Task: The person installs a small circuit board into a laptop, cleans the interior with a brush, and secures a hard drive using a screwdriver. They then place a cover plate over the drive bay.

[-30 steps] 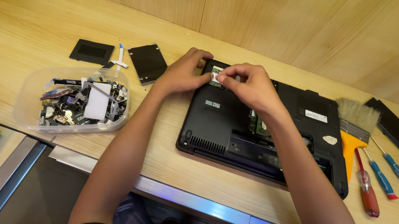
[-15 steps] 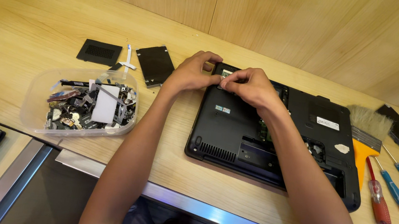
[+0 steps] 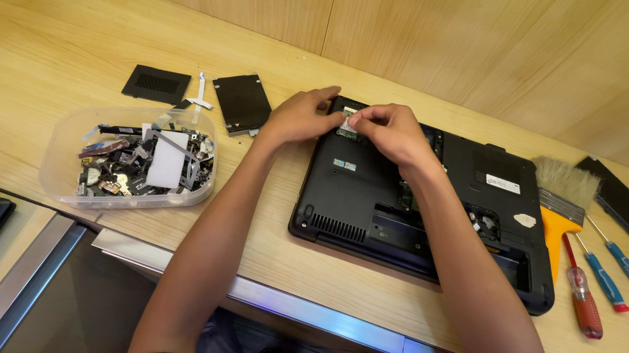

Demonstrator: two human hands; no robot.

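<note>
Left hand (image 3: pixel 302 117) and right hand (image 3: pixel 391 130) meet at the far-left corner of an upturned black laptop (image 3: pixel 375 210), whose underside faces up with its covers off. Between the fingertips of both hands sits a small circuit card (image 3: pixel 349 122), green and silver, lying in an open bay of the laptop base. The right hand is narrowed to a pinch on the card's right edge, thumb and forefinger closed on it. The left hand rests with fingers loosely curled, its fingertips touching the card's left edge; whether it grips or only steadies the card cannot be told. Both forearms reach in from the near edge of the wooden bench (image 3: pixel 38 39).

Left of the laptop: a clear plastic tray (image 3: pixel 59 157) filled with mixed small parts and screws, a white block among them. Beyond the tray lie a vented black cover panel (image 3: pixel 156 85), a small white strip (image 3: pixel 199 91), and a flat black drive (image 3: pixel 241 102) just beside the left hand.

Right of the laptop: a paintbrush (image 3: pixel 561 203) with an orange handle, a red-handled screwdriver (image 3: pixel 585 292), two blue-handled screwdrivers (image 3: pixel 617 272) side by side, and a long black battery pack (image 3: pixel 622 203) at the far right.
</note>
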